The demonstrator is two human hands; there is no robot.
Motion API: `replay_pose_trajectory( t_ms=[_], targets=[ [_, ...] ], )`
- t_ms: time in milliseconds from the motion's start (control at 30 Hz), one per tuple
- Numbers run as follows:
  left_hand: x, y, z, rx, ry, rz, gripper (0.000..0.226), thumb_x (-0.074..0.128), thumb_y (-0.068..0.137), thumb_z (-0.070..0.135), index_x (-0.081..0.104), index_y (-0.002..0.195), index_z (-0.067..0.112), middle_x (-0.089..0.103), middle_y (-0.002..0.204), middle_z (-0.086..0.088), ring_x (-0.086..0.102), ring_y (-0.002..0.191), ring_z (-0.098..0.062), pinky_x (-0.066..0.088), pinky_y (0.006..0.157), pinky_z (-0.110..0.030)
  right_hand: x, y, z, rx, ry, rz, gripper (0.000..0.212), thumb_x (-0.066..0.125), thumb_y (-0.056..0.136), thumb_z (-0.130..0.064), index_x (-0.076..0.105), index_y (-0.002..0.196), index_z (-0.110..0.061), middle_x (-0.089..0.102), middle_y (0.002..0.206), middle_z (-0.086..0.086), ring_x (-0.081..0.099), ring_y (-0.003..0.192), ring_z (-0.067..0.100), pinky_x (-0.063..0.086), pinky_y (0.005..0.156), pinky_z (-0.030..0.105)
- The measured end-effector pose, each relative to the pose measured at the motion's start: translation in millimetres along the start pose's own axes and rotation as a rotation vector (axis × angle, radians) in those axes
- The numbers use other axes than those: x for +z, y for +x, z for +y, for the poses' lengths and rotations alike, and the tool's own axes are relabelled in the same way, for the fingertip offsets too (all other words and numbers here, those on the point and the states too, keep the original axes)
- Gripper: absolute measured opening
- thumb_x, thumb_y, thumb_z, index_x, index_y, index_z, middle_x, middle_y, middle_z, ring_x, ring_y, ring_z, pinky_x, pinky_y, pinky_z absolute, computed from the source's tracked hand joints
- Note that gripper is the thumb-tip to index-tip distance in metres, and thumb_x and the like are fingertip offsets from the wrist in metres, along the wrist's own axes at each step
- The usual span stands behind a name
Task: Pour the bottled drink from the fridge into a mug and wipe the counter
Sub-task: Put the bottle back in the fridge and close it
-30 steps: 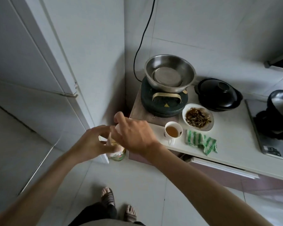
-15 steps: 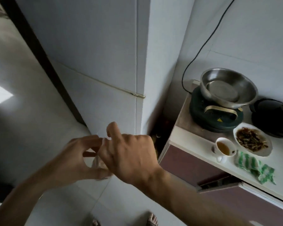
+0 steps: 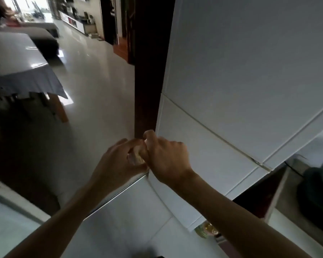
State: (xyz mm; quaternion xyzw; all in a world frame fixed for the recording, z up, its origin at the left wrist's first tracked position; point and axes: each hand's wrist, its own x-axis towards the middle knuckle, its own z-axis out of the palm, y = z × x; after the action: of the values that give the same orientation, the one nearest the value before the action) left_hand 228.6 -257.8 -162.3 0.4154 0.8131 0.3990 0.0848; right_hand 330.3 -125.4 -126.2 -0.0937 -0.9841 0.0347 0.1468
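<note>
Gripping the bottle [image 3: 136,157] in front of the closed fridge [image 3: 241,90], left hand [image 3: 117,164] clasps its body while right hand [image 3: 166,159] clenches over the top; a loosely seated cap risks spillage.

bottle [image 3: 136,157]: mostly hidden between both hands, blurred
cooker [image 3: 319,190]: cut off at right edge, blurred
</note>
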Motion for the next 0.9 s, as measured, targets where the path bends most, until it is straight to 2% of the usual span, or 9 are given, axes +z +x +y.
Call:
replay_pose_trajectory(
  t_ms=[67,133,200,300,367,500,600,767,900],
  targets=[
    [-4,12,-20,-0.022,0.020,0.007,0.045,0.071,0.058,0.054,0.062,0.097,0.034,0.062,0.088,0.010,0.066,0.075,-0.011,0.059,0.069,-0.041,16,23,0,-0.054,0.047,-0.088,0.045,0.043,0.102,-0.049,0.029,0.137,-0.024,0.065,0.121,0.012,0.070,0.089,0.030,0.057,0.076,0.043],
    [-4,26,-44,-0.060,0.030,0.010,0.049,0.066,0.057,0.060,0.063,0.099,0.034,0.062,0.085,0.011,0.064,0.072,-0.007,0.057,0.066,-0.032,33,46,8,-0.036,0.133,-0.188,0.065,0.042,0.097,-0.065,0.023,0.146,-0.027,0.058,0.135,0.012,0.067,0.100,0.030,0.056,0.084,0.046],
    [-7,46,-66,-0.120,0.008,0.031,0.050,0.067,0.059,0.063,0.065,0.098,0.032,0.067,0.084,0.010,0.065,0.073,-0.005,0.053,0.063,-0.026,42,75,26,0.033,0.185,-0.268,0.079,0.035,0.092,-0.075,0.028,0.150,-0.023,0.055,0.138,0.008,0.063,0.109,0.025,0.051,0.091,0.037],
    [-24,96,-81,-0.169,-0.102,0.085,0.039,0.079,0.063,0.058,0.066,0.093,0.037,0.073,0.085,0.017,0.068,0.078,0.002,0.053,0.066,-0.024,38,123,65,-0.071,0.136,-0.303,0.068,0.037,0.095,-0.069,0.036,0.148,-0.025,0.054,0.139,0.004,0.057,0.117,0.020,0.047,0.096,0.035],
    [-41,143,-82,-0.125,-0.121,0.088,0.035,0.083,0.067,0.049,0.065,0.096,0.041,0.071,0.090,0.027,0.067,0.082,0.007,0.051,0.068,-0.019,26,164,95,-0.117,0.079,-0.227,0.062,0.039,0.098,-0.063,0.037,0.148,-0.027,0.053,0.139,0.001,0.054,0.119,0.019,0.044,0.100,0.036],
    [-69,229,-69,-0.018,-0.067,0.090,0.038,0.080,0.070,0.048,0.064,0.103,0.038,0.070,0.090,0.024,0.064,0.086,0.009,0.048,0.068,-0.016,6,240,147,-0.130,-0.219,0.010,0.060,0.041,0.097,-0.054,0.045,0.144,-0.017,0.053,0.140,0.011,0.053,0.124,0.030,0.040,0.107,0.045],
    [-79,292,-57,0.042,-0.073,0.107,0.043,0.081,0.071,0.044,0.063,0.110,0.036,0.071,0.094,0.019,0.062,0.088,0.012,0.047,0.068,-0.017,-15,302,180,-0.081,-0.491,0.110,0.064,0.059,0.088,-0.046,0.053,0.138,-0.006,0.055,0.137,0.021,0.053,0.126,0.040,0.036,0.112,0.054],
    [-81,373,-39,0.165,-0.142,0.109,0.049,0.079,0.075,0.039,0.060,0.118,0.029,0.067,0.098,0.019,0.062,0.086,0.011,0.043,0.060,-0.006,-69,365,204,-0.074,-0.838,0.110,0.065,0.066,0.086,-0.042,0.054,0.137,-0.005,0.053,0.140,0.022,0.044,0.138,0.036,0.020,0.119,0.060],
    [-90,439,-29,0.310,-0.178,0.142,0.052,0.074,0.069,0.058,0.056,0.114,0.040,0.064,0.107,0.015,0.063,0.092,-0.001,0.052,0.075,-0.022,-88,405,206,-0.017,-1.196,-0.007,0.058,0.051,0.097,-0.048,0.048,0.142,-0.012,0.044,0.152,0.017,0.027,0.148,0.035,-0.002,0.119,0.066]
  ],
)
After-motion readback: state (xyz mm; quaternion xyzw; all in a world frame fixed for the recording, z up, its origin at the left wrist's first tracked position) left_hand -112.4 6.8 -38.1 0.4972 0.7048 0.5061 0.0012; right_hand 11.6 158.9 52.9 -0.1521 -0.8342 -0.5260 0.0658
